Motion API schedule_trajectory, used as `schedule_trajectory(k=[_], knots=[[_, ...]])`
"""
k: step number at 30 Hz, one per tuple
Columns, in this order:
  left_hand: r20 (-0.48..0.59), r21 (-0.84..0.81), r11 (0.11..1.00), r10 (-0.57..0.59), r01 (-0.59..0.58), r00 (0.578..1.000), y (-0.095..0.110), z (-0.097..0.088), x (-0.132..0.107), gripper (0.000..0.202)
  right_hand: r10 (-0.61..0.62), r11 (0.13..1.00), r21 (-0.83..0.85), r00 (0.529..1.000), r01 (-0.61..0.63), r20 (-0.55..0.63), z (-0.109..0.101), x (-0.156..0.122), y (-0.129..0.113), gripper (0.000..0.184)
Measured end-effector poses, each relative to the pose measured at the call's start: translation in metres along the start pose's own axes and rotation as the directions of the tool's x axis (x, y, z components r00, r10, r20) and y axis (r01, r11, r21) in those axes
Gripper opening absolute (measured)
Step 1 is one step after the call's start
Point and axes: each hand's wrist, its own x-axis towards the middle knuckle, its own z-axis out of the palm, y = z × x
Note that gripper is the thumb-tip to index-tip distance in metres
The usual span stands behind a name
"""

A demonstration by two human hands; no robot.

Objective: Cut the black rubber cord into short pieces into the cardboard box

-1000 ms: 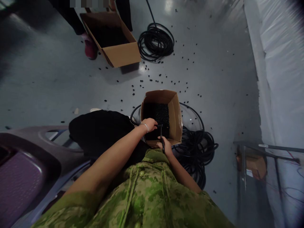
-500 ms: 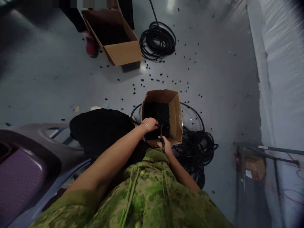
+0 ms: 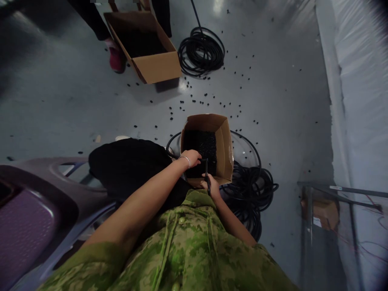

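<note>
Over an open cardboard box, my left hand is closed round a thin black hose, whose short end sticks out to the right of the fingers. My right hand grips a pair of shears by dark handles, at the near edge of the box. The blades point away from me and meet the hose end; whether they are fully closed is too small to tell. Small black pieces fill the bottom of the box. My fingertips are partly hidden.
Black hose coils lie right of the box; another coil lies farther off. A person's red shoe is beside a larger cardboard box. Black bits dot the floor. A purple seat is at left, a metal frame at right.
Both hands and the hose stay almost where they were. The shears have shifted very slightly at the hose end.
</note>
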Motion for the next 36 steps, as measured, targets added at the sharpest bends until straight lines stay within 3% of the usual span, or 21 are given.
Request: schedule_trajectory(k=[36], knots=[[0.047, 0.039, 0.999, -0.002, 0.0, 0.999, 0.0031, -0.004, -0.0027, 0.029, -0.052, 0.999, 0.009, 0.999, 0.052, -0.003, 0.003, 0.0, -0.0009, 0.031]])
